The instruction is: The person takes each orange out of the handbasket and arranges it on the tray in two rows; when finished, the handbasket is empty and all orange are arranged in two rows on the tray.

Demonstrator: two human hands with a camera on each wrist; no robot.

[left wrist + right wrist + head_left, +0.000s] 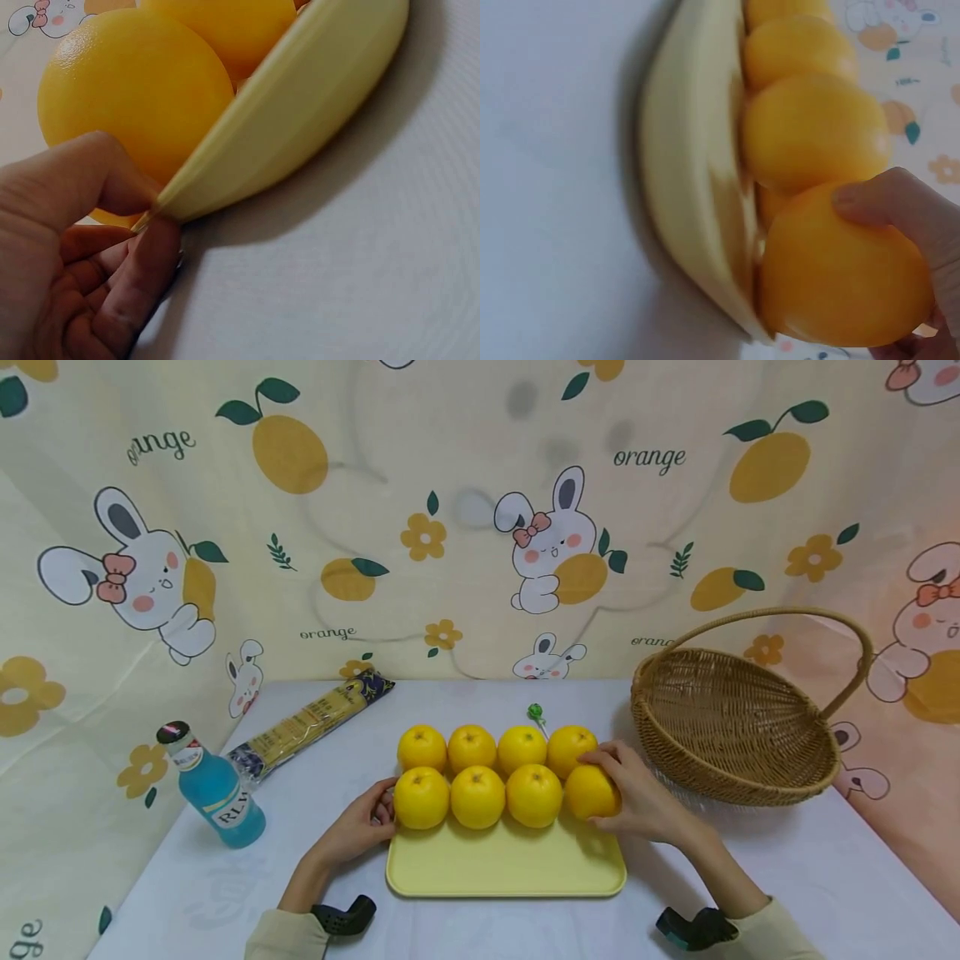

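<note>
A pale yellow tray [506, 864] lies on the white table and bears several oranges [477, 797] in two rows along its far half. My left hand [364, 820] is at the tray's left side; in the left wrist view its thumb and finger pinch the rim [176, 202], close beside the nearest orange [135, 97]. At the right end of the front row, my right hand [637, 793] grips an orange [592, 792] between thumb and fingers. In the right wrist view this orange [840, 270] sits at the tray's edge, with some fingers hidden behind it.
A wicker basket [738, 727] with a tall handle stands at the right, tilted. To the left are a bottle of blue drink [221, 802] and a long golden packet [311, 724]. A green-topped lollipop [535, 712] lies behind the tray. Printed cloth hangs at the back.
</note>
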